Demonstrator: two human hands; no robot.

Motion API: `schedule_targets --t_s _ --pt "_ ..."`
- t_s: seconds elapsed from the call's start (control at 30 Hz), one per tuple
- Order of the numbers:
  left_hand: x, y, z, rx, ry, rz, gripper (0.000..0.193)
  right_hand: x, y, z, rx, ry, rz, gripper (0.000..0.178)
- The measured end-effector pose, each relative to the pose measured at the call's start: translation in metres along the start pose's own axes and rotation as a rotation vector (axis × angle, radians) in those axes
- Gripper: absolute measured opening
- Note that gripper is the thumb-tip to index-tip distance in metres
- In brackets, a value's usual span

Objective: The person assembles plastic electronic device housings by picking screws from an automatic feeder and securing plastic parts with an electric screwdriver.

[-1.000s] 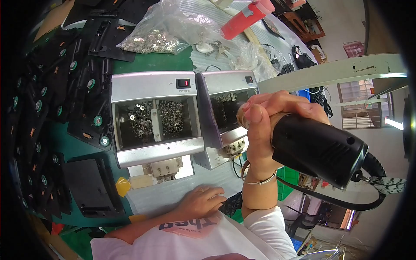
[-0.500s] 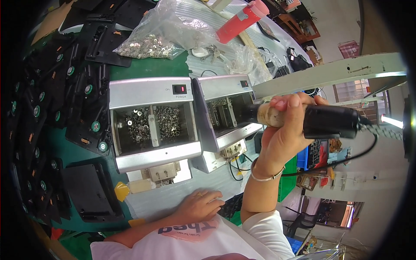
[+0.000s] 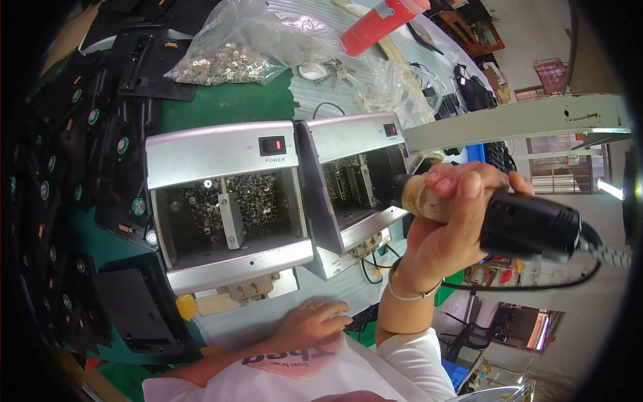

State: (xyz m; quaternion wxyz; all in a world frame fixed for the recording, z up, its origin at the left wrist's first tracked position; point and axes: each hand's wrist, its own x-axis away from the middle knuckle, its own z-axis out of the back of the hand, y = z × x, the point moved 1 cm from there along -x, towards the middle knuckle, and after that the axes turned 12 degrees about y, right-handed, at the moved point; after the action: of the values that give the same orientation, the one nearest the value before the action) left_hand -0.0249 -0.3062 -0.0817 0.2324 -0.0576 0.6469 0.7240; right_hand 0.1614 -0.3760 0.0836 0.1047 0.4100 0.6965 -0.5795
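Note:
My right hand [image 3: 452, 208] is wrapped around an electric screwdriver [image 3: 529, 226] with a black body, a worn tan front section and a cord at its back end. Its dark nose points left, in front of the open bin of the right screw feeder [image 3: 351, 137]; the bit is hidden, so I cannot tell whether it touches. Beside that stands the left screw feeder [image 3: 214, 154], silver, its power switch lit red, its bin holding many small screws [image 3: 258, 197]. My left hand [image 3: 311, 325] lies at the near table edge below the feeders, fingers loosely extended, holding nothing.
Black plastic panels [image 3: 144, 308] with round green-rimmed parts crowd the left side. A clear bag of metal hardware [image 3: 228, 63] lies behind the feeders, near keys [image 3: 341, 74] and a red bottle [image 3: 382, 25]. A pale beam [image 3: 516, 119] crosses the right side.
The whole view has shifted slightly, with the feeders looking a little larger and lower. My right hand and the screwdriver appear slightly lower and farther right. My left hand stays resting.

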Motion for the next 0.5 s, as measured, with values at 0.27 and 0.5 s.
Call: schedule_targets --t_s 0.27,0.5 --pt "-0.001 0.0 0.002 0.02 0.024 -0.008 0.021 0.005 -0.004 -0.011 0.128 0.05 0.065 0.056" --pt "-0.002 0.002 0.002 0.041 0.038 -0.009 0.022 -0.031 -0.028 0.002 0.137 0.132 0.357 0.045"
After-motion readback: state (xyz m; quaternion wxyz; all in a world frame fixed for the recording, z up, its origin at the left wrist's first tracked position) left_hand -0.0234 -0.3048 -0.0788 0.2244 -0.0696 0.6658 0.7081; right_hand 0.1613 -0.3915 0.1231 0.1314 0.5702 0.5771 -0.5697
